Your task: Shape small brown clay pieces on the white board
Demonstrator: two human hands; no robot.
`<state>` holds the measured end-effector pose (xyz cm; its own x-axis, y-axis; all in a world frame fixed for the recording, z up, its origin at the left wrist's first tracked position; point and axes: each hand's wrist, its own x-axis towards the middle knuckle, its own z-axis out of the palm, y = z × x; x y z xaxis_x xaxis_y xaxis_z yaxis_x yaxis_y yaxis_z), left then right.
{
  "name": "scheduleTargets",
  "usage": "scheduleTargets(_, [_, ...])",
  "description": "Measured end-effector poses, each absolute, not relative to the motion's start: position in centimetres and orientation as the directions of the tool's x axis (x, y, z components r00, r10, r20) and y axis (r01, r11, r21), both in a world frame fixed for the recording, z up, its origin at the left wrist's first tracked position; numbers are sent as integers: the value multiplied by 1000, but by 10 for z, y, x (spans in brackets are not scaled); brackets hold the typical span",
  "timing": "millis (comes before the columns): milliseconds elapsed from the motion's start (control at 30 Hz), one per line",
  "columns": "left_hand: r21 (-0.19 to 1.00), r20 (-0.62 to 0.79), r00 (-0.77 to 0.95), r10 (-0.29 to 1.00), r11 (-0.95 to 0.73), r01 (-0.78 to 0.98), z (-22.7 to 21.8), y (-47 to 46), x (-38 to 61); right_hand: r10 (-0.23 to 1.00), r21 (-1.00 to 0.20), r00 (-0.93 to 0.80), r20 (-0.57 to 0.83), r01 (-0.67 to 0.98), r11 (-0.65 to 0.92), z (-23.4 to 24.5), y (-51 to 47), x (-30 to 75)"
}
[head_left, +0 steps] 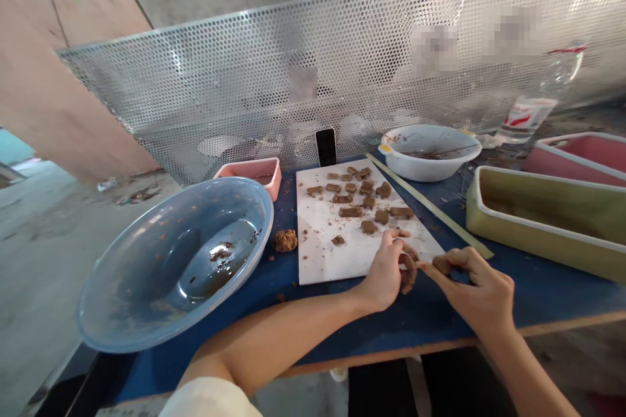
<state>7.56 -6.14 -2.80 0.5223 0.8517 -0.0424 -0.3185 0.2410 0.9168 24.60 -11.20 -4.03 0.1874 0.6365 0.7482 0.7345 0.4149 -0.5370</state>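
**Hands at the table's front edge, both on clay**

Blue basin [122,260] at the left edge of the table [548,287]. Loose clay lump [284,240] beside the white board [323,241], which carries cut pieces [349,212]. At the board's near right corner, the left hand [386,270] curls round a brown clay piece [408,273]. The right hand [476,290] pinches its end, fingers narrow. Likely step: shaping one piece. Next needs a bare spot on the board.

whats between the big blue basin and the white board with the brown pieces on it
A small crumbly brown lump sits on the blue table between the blue basin and the white board, close to the board's left edge. The head view shows it.
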Motion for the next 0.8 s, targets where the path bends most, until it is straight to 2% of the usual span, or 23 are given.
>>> scheduleTargets(100, [918,-50,514,856,243,-314,-27,-62,76,638,-514,184,747,769,380,-41,-110,248])
scheduleTargets(300, [925,-34,522,852,224,-306,-30,-60,77,696,-503,83,713,752,426,-44,-105,254])
scheduleTargets(533, [921,-65,515,855,249,-298,-27,-61,77,664,-562,214,717,740,369,-49,-107,252])
scheduleTargets(667, [914,-94,508,856,276,-296,-22,-63,76,618,-612,284,733,671,418,-48,-109,247])
scheduleTargets(800, [915,-89,515,853,274,-295,-19,-64,76,611,-602,290,737,692,398,-45,-109,246])
